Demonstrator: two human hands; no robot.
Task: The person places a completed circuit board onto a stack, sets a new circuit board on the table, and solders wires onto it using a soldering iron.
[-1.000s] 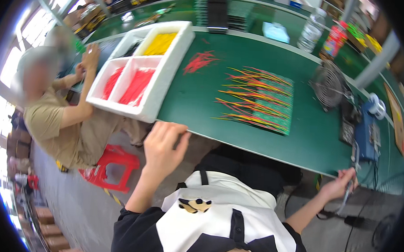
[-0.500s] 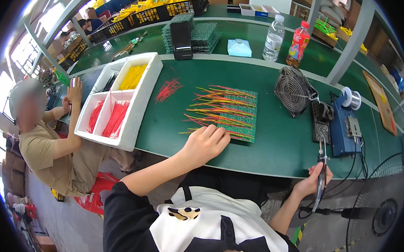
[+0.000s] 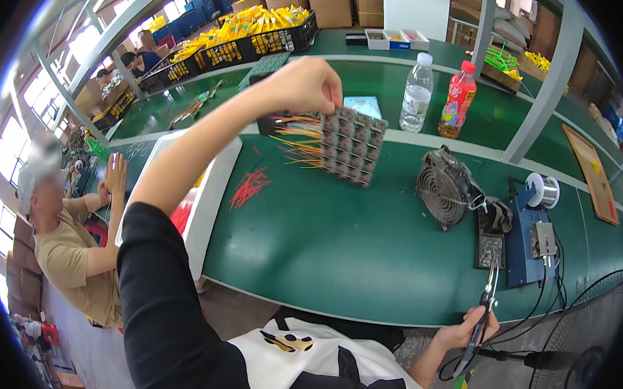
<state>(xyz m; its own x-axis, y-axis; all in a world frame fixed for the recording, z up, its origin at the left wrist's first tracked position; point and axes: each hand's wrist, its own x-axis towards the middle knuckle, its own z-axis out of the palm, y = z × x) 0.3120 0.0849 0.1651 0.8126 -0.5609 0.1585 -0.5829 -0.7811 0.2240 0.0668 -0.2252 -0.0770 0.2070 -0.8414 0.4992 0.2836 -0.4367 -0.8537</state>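
Our left hand (image 3: pixel 316 87) pinches the likely light, stiff circuit board (image 3: pixel 352 146), best edge-held, and our right hand (image 3: pixel 465 329) grips a tool (image 3: pixel 488 299).

The green table (image 3: pixel 322 264) looks smooth and a bit shiny. The board (image 3: pixel 353 146) is bumpy and dull, and its thin wires (image 3: pixel 306 132) look like smooth plastic. On the right, the tool (image 3: pixel 486 301) has a shiny metal end. The small fan (image 3: pixel 442 190) there has dull metal wire. On the left, the white box (image 3: pixel 217 215) looks like dull foam. Far off, the clear bottle (image 3: pixel 416 100) is shiny plastic.
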